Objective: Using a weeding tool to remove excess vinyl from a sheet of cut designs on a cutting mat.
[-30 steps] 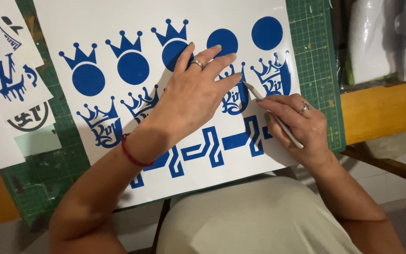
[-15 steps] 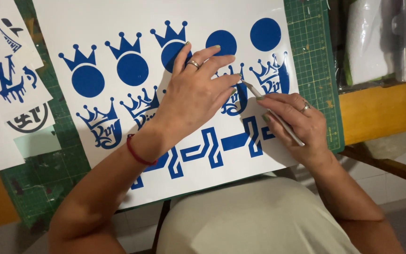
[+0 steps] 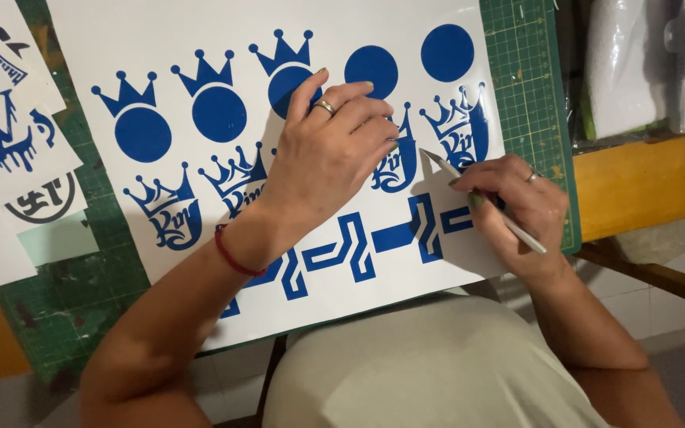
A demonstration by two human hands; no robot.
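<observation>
Left hand (image 3: 331, 154) presses flat on the white vinyl sheet (image 3: 200, 47) at mid-table; right hand (image 3: 517, 210) pinches a weeding tool (image 3: 481, 202) pen-like, tip near a blue crown decal (image 3: 461, 131). A low, gentle tip angle would probably serve best.

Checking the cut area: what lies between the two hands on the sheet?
In the head view, a blue crown decal lies between left hand and right hand, with the tool's tip.

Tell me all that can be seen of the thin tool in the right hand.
The tool is a slim, pale, pen-like stick with a pointed tip, metal or plastic by its look. The right hand grips its middle like a pen, so only the two ends show. It lies slanted: the tip points up and left, at or just above the white sheet beside a blue crown design; the back end sticks out lower right.
</observation>
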